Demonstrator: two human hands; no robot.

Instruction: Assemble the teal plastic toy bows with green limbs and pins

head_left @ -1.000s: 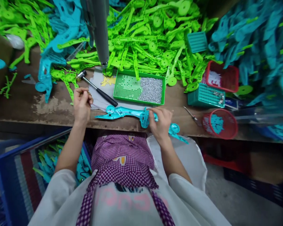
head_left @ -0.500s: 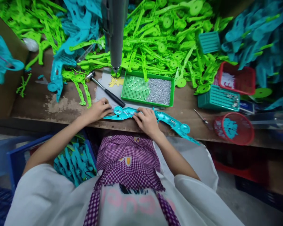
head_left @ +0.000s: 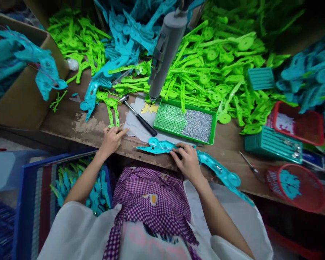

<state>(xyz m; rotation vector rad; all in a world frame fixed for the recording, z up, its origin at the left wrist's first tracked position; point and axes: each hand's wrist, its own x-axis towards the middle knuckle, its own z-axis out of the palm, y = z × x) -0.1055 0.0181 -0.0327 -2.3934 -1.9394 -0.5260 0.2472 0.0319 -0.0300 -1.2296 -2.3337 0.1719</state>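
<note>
My right hand [head_left: 188,160] is closed over the middle of a long blue plastic piece [head_left: 219,168] lying along the table's front edge. A thin line runs along the piece's left end. My left hand [head_left: 111,141] is off the blue piece, its thumb stretched away from the other fingers. Its fingertips are at the lower ends of two bright green plastic arms [head_left: 112,104]; whether they touch is hard to see. A hammer [head_left: 141,121] with a black handle rests between the green arms and a green tray [head_left: 185,139] of small silvery parts.
A grey powered screwdriver [head_left: 166,50] hangs over the table. Piles of green parts [head_left: 206,76] and blue parts [head_left: 124,39] lie behind. On the right are a small screwdriver [head_left: 250,164], a teal basket [head_left: 271,144] and a red basket [head_left: 295,187]. A cardboard box [head_left: 43,86] stands left.
My left hand has left the blue piece and moved left to the green arms. My right hand stays on the blue piece. The whole view has shifted and tilted.
</note>
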